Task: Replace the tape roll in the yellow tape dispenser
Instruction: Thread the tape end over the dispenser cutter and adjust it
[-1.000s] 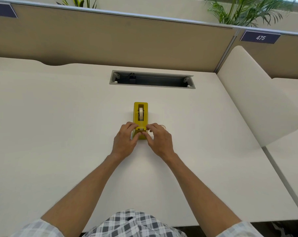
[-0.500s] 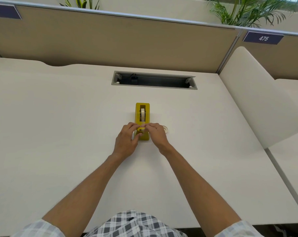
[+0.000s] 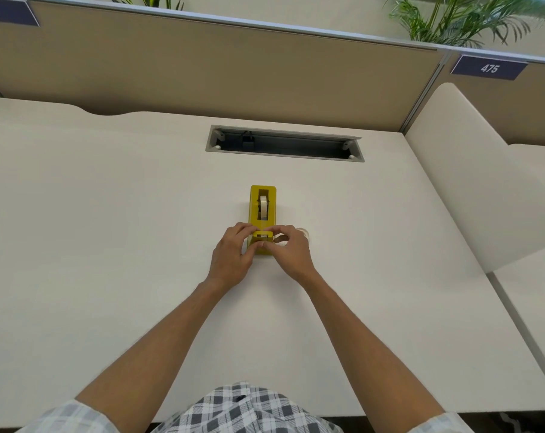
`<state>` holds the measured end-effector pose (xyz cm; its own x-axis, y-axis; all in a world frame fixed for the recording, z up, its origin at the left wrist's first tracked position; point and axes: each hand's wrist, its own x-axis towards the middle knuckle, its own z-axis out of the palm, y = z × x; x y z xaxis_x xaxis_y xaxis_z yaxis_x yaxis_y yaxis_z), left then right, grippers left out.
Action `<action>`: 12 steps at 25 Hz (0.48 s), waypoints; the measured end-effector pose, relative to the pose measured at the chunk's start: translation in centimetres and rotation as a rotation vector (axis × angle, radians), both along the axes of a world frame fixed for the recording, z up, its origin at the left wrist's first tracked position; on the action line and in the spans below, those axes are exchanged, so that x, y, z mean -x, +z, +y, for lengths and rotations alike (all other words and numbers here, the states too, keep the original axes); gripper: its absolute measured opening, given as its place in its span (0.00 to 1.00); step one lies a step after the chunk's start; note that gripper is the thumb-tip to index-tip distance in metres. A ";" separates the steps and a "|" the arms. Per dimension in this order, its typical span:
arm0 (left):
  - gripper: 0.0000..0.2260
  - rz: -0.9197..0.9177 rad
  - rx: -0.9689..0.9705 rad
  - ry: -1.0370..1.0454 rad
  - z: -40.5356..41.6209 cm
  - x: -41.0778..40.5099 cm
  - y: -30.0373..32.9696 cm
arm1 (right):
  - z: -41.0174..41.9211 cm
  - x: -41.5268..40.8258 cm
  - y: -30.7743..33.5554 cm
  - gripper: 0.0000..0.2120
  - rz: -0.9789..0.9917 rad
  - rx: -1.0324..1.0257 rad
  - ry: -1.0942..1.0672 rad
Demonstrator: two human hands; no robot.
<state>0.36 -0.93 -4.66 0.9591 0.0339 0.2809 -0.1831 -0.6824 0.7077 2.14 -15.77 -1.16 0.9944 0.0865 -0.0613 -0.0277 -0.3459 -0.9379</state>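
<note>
We pinch the tape end over the yellow dispenser (image 3: 262, 210), left hand (image 3: 232, 257) at 9 o'clock, right hand (image 3: 288, 251) at 3; draw it taut onto the cutter.

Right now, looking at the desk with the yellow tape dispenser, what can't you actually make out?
- Head view: the cutter end of the yellow plastic tape dispenser is covered by the left hand and right hand, so each grip is unclear.
- The clear spare tape roll is mostly hidden behind the right hand.
- The navy partition sign is cut off by the left edge.
</note>
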 end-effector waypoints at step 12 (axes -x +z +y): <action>0.15 -0.051 -0.104 0.013 -0.2 0.3 0.0 | -1.2 0.3 -0.8 0.11 -0.334 0.447 0.126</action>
<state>0.08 -1.09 -4.70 0.9433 0.0145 0.3318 -0.2076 -0.7541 0.6231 1.88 -16.99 -1.95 0.9497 0.2436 0.1969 0.3124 -0.6925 -0.6503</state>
